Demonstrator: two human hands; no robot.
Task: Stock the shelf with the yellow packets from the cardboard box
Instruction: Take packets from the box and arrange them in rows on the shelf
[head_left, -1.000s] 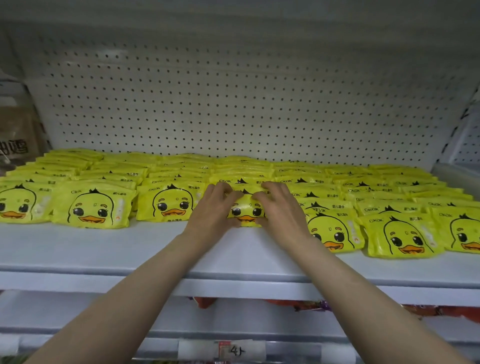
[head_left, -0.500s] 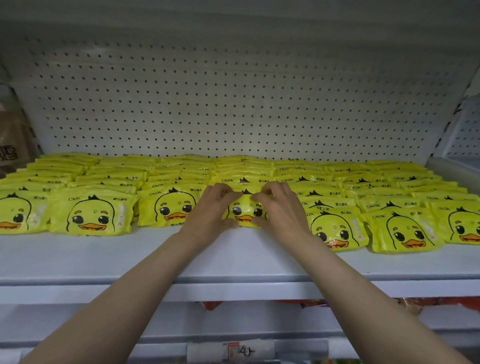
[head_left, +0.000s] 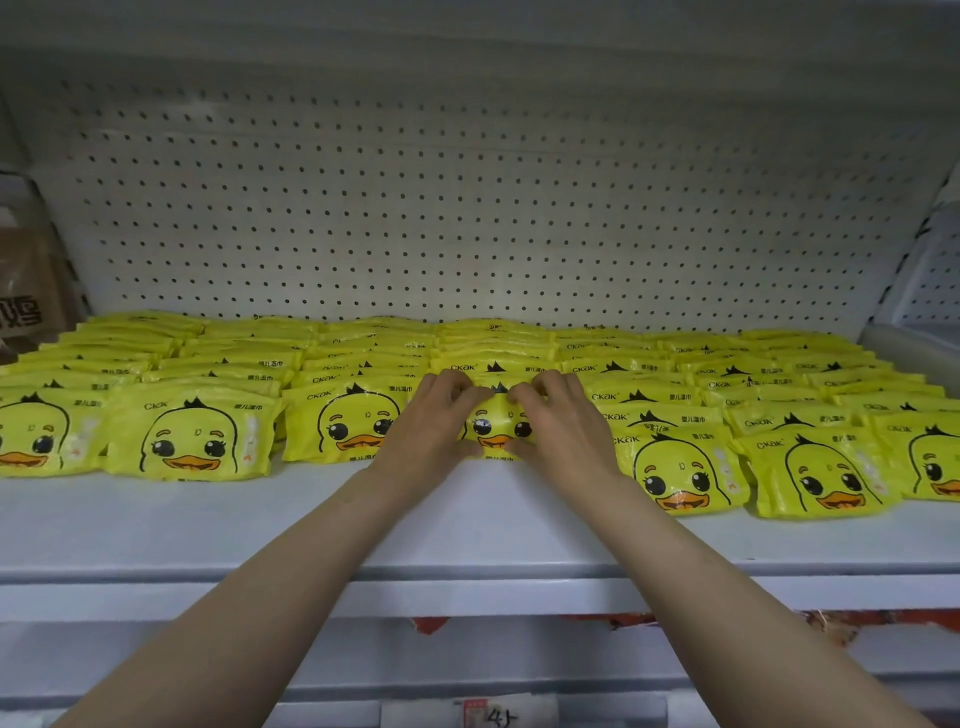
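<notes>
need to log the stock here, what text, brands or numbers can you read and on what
"ckak": brand on the yellow packets, top left of each.
Chinese characters beside it: too small to read.
"4" plus an unclear stroke: handwritten on the price tag on the lower shelf edge.
Dark characters on the brown package, far left: cut off.

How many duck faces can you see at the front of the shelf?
7: far-left, next, centre-left, one between the hands, right of them, next, far-right. Rows behind hide theirs.
</notes>
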